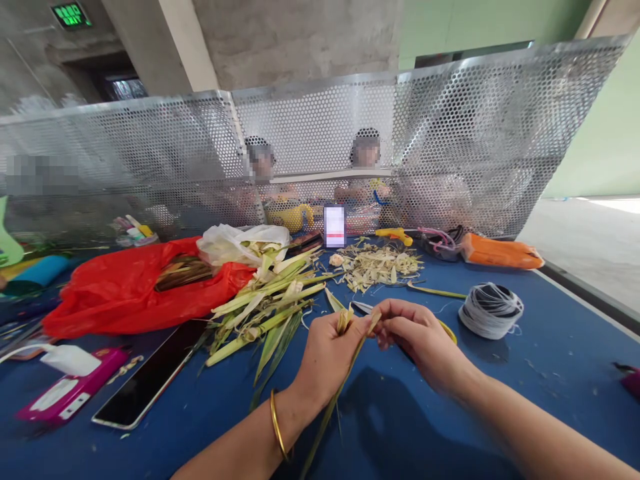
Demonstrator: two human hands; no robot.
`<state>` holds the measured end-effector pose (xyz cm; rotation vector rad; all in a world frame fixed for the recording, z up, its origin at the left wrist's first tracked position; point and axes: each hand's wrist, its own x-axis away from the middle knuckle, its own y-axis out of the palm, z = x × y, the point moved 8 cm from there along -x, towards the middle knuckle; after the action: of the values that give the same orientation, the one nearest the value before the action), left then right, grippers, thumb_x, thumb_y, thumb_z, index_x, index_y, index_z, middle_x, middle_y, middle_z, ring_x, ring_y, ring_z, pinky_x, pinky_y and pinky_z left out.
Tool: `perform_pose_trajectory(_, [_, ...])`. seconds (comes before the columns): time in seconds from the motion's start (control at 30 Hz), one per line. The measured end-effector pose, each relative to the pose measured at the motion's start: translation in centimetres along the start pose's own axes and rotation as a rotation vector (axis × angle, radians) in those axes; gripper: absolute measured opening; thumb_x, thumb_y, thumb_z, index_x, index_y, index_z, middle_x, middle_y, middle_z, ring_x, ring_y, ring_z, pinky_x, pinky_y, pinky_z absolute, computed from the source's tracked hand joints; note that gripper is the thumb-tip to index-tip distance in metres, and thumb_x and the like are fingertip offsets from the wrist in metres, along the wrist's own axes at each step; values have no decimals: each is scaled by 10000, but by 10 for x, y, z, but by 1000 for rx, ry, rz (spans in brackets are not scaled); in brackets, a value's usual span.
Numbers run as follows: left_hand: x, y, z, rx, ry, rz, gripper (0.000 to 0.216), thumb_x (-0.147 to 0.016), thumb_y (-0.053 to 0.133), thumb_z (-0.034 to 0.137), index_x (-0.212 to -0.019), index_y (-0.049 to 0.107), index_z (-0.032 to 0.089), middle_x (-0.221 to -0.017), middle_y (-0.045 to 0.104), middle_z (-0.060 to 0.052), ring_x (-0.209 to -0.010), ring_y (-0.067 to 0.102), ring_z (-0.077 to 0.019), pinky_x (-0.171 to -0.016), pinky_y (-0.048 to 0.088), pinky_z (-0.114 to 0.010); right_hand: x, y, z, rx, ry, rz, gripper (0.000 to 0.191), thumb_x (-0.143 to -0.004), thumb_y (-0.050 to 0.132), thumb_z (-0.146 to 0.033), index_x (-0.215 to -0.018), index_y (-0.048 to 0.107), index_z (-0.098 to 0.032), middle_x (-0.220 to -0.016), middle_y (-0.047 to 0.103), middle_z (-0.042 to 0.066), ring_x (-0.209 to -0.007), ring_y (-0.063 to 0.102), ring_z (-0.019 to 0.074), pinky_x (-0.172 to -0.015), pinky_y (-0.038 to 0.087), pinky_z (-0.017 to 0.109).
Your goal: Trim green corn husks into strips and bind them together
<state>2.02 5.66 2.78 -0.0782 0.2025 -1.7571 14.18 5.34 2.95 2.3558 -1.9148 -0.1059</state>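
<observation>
My left hand (327, 353) is closed around a folded yellow-green palm leaf strip (345, 367) whose long tail hangs down toward me. A gold bangle sits on that wrist. My right hand (417, 333) pinches the upper end of the same strip just right of my left fingers. Both hands hover over the blue table (550, 360). A pile of green and pale leaf strips (265, 300) lies just left of my hands. Scissors (365, 308) lie partly hidden behind my fingers.
A red plastic bag (125, 293) and a white bag (245, 243) lie at left, a heap of leaf trimmings (375, 263) at centre back. A coil of grey string (490, 308) sits right. A phone (150, 377) and pink power bank (70, 393) lie near left. Two people sit behind a perforated metal screen (475, 147).
</observation>
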Motion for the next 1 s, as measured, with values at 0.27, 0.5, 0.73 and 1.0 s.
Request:
perform_pose_trajectory(0.27, [-1,0,-3,-52,-19,17,376,-762,618,452,-532,556,161,-512,375,48,-513,301,-88,-490,238,-230,0,-4,3,106,-11,86,342,-735,693,-483,-636,599,-170,-545,540,-30,-519,456,95,-521,356,230])
perform_pose_trajectory(0.5, [-2,11,-7,134,-100,-144,307,-687,727,418,-657,555,165,-562,402,62,-543,317,-81,-512,256,-219,-1,-15,-3,119,-35,153,325,-753,673,-454,-632,581,-168,-527,537,-30,-509,446,92,-513,328,234])
perform_pose_trajectory(0.73, [0,9,-9,143,-154,-135,326,-719,695,416,-602,524,164,-506,363,74,-500,284,-72,-493,235,-228,0,-22,-13,141,-112,204,352,-770,652,-484,-633,563,-173,-531,530,-27,-521,435,101,-536,338,248])
perform_pose_trajectory(1.0, [2,10,4,-39,48,-104,378,-814,583,445,-582,603,147,-521,449,48,-517,327,-79,-495,240,-223,-1,0,8,94,-15,96,402,-676,736,-524,-661,554,-165,-557,513,-45,-508,459,87,-500,367,218])
